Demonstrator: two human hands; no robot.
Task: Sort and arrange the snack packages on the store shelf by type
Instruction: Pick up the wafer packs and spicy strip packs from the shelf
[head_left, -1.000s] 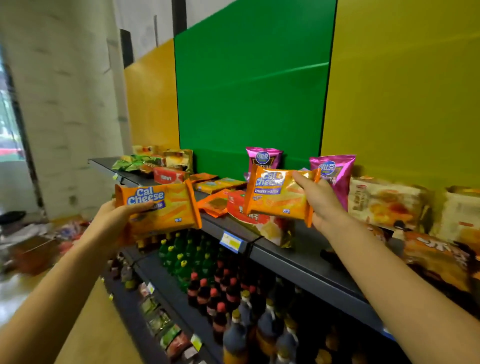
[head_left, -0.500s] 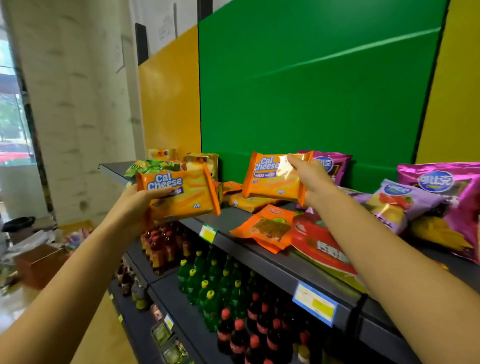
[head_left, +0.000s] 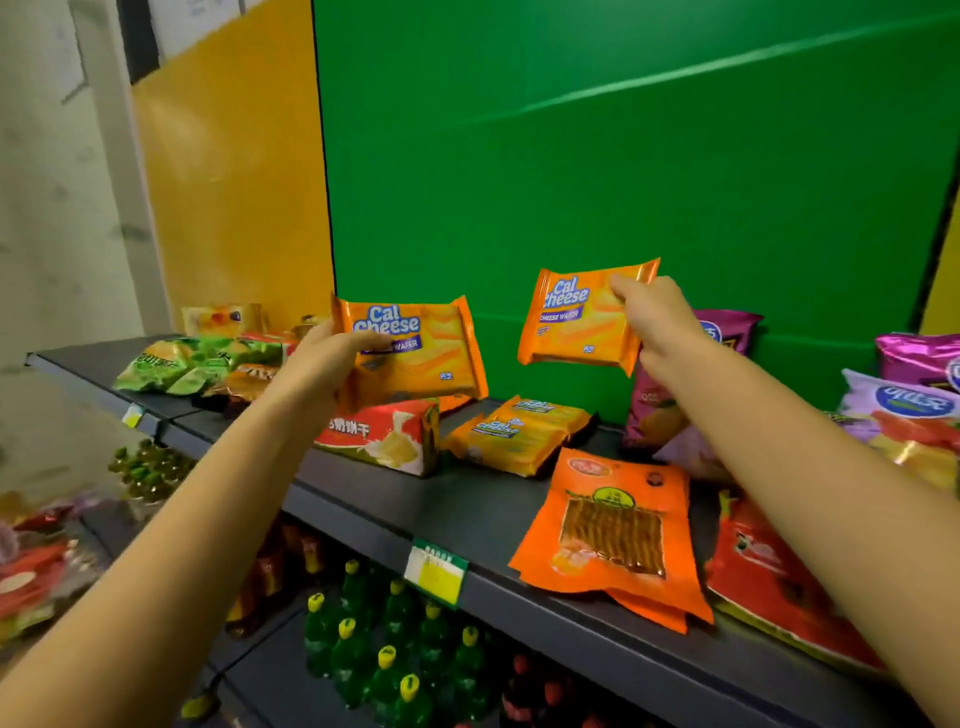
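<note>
Orange Cal Cheese wafer packs: four that can be counted, two in your hands and a stack of two lying on the shelf (head_left: 363, 499). Going left to right. Far left on the shelf, a heap of green snack bags (head_left: 171, 364), count unclear, with a pale packet (head_left: 221, 318) standing behind them against the yellow panel. Your left hand (head_left: 317, 364) is clamped on the lower left edge of one wafer pack (head_left: 415, 348), thumb across the front, pack upright and facing you, held above the shelf. Just below it, one red-and-white box (head_left: 384, 439) sits on the shelf. Right of the box, the stack of two wafer packs (head_left: 519, 431) lies flat, between and below your two hands, touching neither. Your right hand (head_left: 654, 317) pinches the top right corner of the second wafer pack (head_left: 582, 317), which hangs in the air in front of the green panel, higher than the left one. The two hands are well apart.

Near the front edge, orange pouches (head_left: 608, 525) with a clear window, at least two overlapped. Behind your right forearm, one purple chip bag (head_left: 727, 338) stands upright. Right of the pouches, one large red bag (head_left: 769, 577) lies flat. Far right, two more purple bags (head_left: 914, 384), partly cut off. One yellow price tag (head_left: 435, 571) on the shelf lip. Green bottles (head_left: 395, 654) on the lower shelf, too many and too dark to count.
</note>
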